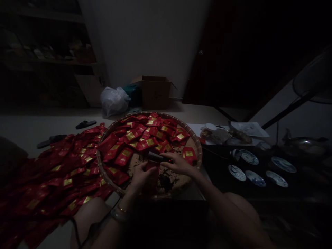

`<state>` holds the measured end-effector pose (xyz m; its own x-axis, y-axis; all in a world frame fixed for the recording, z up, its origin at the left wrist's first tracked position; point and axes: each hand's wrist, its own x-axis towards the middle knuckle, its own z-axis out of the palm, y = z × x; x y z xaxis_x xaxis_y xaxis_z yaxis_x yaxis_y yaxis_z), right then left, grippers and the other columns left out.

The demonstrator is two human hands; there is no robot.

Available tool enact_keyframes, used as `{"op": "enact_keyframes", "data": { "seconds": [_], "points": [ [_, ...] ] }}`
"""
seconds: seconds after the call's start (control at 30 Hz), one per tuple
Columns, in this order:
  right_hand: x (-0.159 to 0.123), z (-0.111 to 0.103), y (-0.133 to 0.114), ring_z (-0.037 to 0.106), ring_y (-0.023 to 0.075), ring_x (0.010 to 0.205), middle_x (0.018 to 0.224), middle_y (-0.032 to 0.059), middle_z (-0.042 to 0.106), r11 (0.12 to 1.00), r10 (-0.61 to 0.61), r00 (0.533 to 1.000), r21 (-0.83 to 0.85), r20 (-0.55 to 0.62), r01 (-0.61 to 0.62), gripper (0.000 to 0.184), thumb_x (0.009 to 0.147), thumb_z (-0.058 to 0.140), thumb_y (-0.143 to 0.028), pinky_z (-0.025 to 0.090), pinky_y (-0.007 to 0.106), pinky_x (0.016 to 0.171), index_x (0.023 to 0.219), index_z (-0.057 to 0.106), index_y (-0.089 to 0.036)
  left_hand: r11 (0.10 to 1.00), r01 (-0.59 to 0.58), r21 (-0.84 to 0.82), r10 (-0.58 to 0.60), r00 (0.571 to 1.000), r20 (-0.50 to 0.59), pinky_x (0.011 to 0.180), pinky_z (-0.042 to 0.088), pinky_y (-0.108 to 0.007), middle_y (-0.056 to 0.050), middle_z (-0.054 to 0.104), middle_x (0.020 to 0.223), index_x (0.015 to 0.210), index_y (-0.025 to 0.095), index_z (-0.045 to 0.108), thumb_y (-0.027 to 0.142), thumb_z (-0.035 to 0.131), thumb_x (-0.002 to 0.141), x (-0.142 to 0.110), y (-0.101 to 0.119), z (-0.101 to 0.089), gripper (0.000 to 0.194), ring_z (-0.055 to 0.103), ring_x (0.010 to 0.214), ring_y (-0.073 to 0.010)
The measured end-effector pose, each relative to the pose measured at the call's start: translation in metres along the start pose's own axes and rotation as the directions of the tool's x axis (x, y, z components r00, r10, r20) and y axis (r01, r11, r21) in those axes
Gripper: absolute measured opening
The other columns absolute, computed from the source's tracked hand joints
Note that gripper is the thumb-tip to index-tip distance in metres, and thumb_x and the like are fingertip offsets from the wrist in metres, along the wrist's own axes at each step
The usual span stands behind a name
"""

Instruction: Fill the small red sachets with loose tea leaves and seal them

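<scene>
A round woven bamboo tray point(199, 148) lies in front of me, heaped with red and gold packets point(150, 131). Inside its near part, my left hand point(140, 177) is closed on a red packet point(152, 181) held upright. My right hand point(178, 164) grips a slim grey tool with a small red light, apparently a handheld bag sealer point(155, 156), which lies across the top of that packet. Whether its jaws are closed is too dark to tell. Dark loose tea leaves point(165, 182) form a small pile by my right hand, with more scattered around.
Many more red packets point(67, 173) cover the floor at left, near dark slippers point(86, 124). Behind the tray stand a white plastic bag point(114, 100) and an open cardboard box point(156, 93). Right, a dark table holds small blue-and-white dishes point(255, 178) and a lidded jar point(209, 129).
</scene>
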<state>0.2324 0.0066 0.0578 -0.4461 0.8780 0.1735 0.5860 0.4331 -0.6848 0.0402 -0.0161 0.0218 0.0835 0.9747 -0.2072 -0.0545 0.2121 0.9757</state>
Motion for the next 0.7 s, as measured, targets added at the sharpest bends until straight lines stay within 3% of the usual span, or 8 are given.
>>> {"op": "enact_keyframes", "data": {
  "seconds": [0.13,0.27,0.37,0.43,0.53,0.6,0.7],
  "points": [
    [-0.001,-0.016,0.034,0.060,0.0238,0.098,0.109,0.0109,0.066,0.977,0.110,0.993,-0.178,-0.042,-0.116,0.039,0.084,0.056,-0.036,0.045,0.035,0.083,0.117,0.059,-0.017,0.996,-0.074,-0.043,0.070,0.993,-0.092,0.066,0.050,-0.027,-0.005,0.073,0.079,0.081,0.014,0.071,0.045,0.076,0.054,-0.004,0.006,0.000,0.041,0.065,0.076,-0.0205],
    [-0.010,-0.027,0.071,0.058,0.0266,0.099,0.105,0.0144,0.065,0.837,0.312,0.950,-0.481,0.029,-0.260,0.032,0.081,0.060,-0.027,0.043,0.035,0.083,0.110,0.063,-0.014,0.996,-0.072,-0.051,0.063,0.985,-0.159,0.068,0.050,-0.027,-0.005,0.073,0.074,0.072,0.015,0.072,0.047,0.076,0.051,-0.002,0.007,-0.001,0.038,0.065,0.077,-0.0211],
    [-0.013,-0.020,0.077,0.056,0.0280,0.101,0.105,0.0159,0.065,0.763,0.394,0.919,-0.548,-0.025,-0.342,0.028,0.078,0.064,-0.027,0.042,0.037,0.085,0.103,0.066,-0.014,0.995,-0.089,-0.040,0.081,0.981,-0.175,0.068,0.050,-0.027,-0.004,0.073,0.074,0.073,0.015,0.073,0.048,0.074,0.054,0.000,0.004,-0.002,0.038,0.065,0.078,-0.0221],
    [-0.009,-0.008,0.064,0.055,0.0254,0.102,0.107,0.0135,0.064,0.848,0.295,0.952,-0.437,-0.078,-0.298,0.027,0.081,0.062,-0.030,0.041,0.037,0.088,0.104,0.065,-0.016,0.995,-0.100,-0.024,0.095,0.982,-0.165,0.068,0.050,-0.028,-0.004,0.073,0.074,0.075,0.015,0.074,0.049,0.072,0.057,0.001,0.002,-0.002,0.038,0.065,0.079,-0.0226],
    [0.002,0.018,0.028,0.059,0.0200,0.097,0.106,0.0088,0.065,0.994,0.088,0.985,-0.058,-0.148,-0.097,0.032,0.085,0.056,-0.038,0.044,0.032,0.085,0.110,0.063,-0.019,0.990,-0.138,0.005,0.137,0.981,-0.135,0.070,0.049,-0.028,-0.004,0.073,0.076,0.077,0.015,0.074,0.050,0.069,0.061,0.001,-0.001,-0.001,0.039,0.065,0.080,-0.0229],
    [0.009,0.034,0.005,0.061,0.0185,0.089,0.103,0.0071,0.067,0.991,0.043,0.990,0.130,-0.132,-0.026,0.035,0.078,0.063,-0.042,0.047,0.030,0.079,0.106,0.066,-0.020,0.990,-0.143,0.008,0.143,0.985,-0.101,0.072,0.049,-0.028,-0.004,0.073,0.077,0.077,0.015,0.073,0.052,0.067,0.062,0.001,-0.002,0.000,0.040,0.065,0.082,-0.0229],
    [0.015,0.045,-0.012,0.062,0.0167,0.076,0.082,0.0048,0.069,0.965,0.092,0.986,0.257,-0.142,-0.053,0.024,0.076,0.065,-0.041,0.048,0.027,0.071,0.081,0.071,-0.019,0.993,-0.120,-0.003,0.120,0.992,-0.040,0.070,0.049,-0.027,-0.004,0.072,0.077,0.078,0.015,0.073,0.056,0.065,0.063,0.001,-0.004,-0.001,0.045,0.064,0.079,-0.0219]
  ]
}}
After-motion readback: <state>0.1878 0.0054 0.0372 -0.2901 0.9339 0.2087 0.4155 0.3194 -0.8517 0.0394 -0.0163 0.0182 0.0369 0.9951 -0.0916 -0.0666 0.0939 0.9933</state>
